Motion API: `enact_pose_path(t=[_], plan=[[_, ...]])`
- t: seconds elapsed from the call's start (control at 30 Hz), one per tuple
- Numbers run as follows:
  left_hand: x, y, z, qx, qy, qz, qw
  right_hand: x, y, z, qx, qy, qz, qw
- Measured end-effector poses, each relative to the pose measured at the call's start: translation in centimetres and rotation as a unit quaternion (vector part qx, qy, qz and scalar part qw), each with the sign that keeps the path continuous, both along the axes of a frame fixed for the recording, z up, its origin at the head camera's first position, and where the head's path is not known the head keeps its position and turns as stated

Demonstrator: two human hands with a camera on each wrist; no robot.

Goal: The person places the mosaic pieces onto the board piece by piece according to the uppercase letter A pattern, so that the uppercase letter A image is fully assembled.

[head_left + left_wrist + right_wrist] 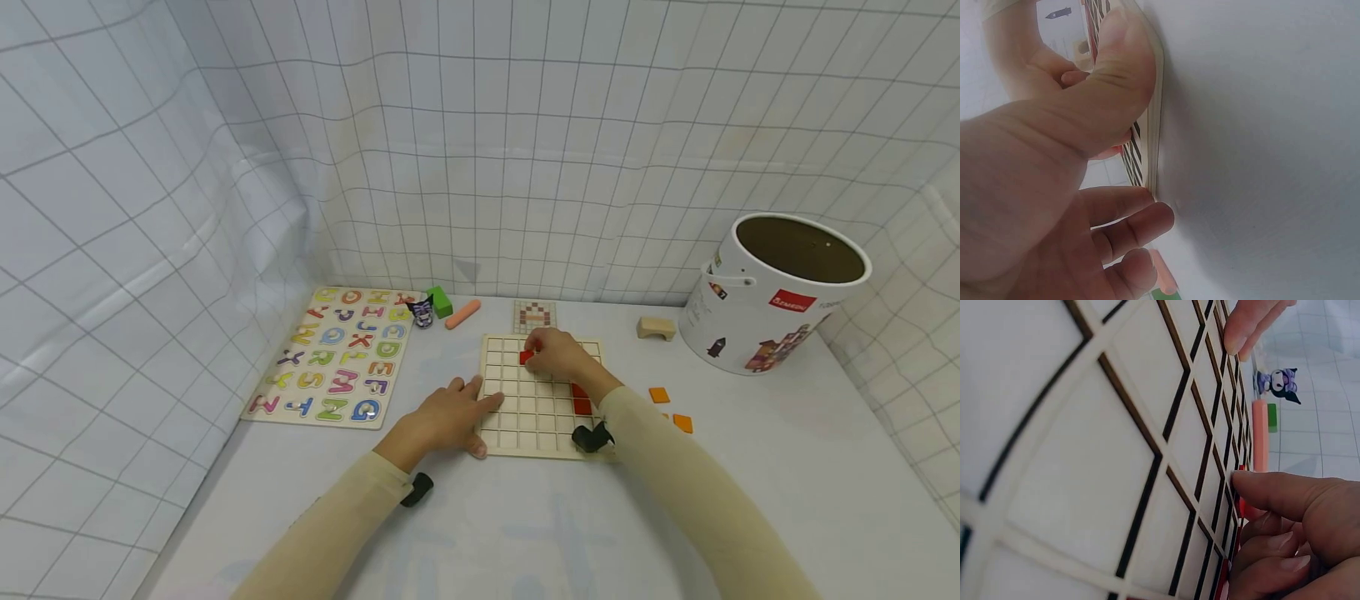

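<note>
Right grip [558, 353] pinches a small, flat red tile [525, 357].

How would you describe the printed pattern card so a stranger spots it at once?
Find the wooden grid board at the centre of the table. Just beyond its far edge lies the small printed pattern card. Unlike the coral stick to its left and the wooden arch block to its right, it is flat with a reddish design on a grid.

a letter board [337, 348] near a figurine [423, 315], green block [441, 302] and coral stick [462, 314]; wooden arch [656, 326] just beside white bucket [731, 325].
</note>
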State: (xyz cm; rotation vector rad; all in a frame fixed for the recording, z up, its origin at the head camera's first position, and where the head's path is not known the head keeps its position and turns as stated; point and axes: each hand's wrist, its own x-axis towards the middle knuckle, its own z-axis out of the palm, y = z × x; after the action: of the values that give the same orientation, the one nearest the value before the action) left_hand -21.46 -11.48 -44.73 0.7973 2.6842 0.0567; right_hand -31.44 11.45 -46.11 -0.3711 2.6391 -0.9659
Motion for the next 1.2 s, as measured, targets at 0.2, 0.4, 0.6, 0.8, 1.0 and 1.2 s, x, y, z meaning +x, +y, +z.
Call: enact_pose_path(t=[0.2,0.4,0.6,0.8,1.0,1.2], plan=[[0.0,0.0,-0.1,0.001,-0.001,0.000,1.0000,0.8,1.3,1.4,-0.035,0.005,-0.008,0.999],[-0.1,0.3,0.1,0.006,0.002,-0.002,1.0000,3.2,6.9,3.2,-0.106,-0.002,-0.027,0.994],[0.1,0.4,0.4,0.012,-0.006,0.005,0.9999,6.4,12.9,3.2,-0.125,-0.002,-0.069,0.990],[0.4,0.2,0.6,0.027,-0.014,0.013,0.9994,9.6,16.9,2.1,-0.116,-0.020,-0.082,0.990],[0.5,0.2,0.5,0.024,-0.015,0.019,0.9994,12.6,19.1,1.2,-0.087,-0.072,-0.085,0.990],[0.4,0.2,0.5,0.015,-0.015,0.022,0.9995,15.0,20.0,0.7,-0.035,-0.086,-0.082,0.992]])
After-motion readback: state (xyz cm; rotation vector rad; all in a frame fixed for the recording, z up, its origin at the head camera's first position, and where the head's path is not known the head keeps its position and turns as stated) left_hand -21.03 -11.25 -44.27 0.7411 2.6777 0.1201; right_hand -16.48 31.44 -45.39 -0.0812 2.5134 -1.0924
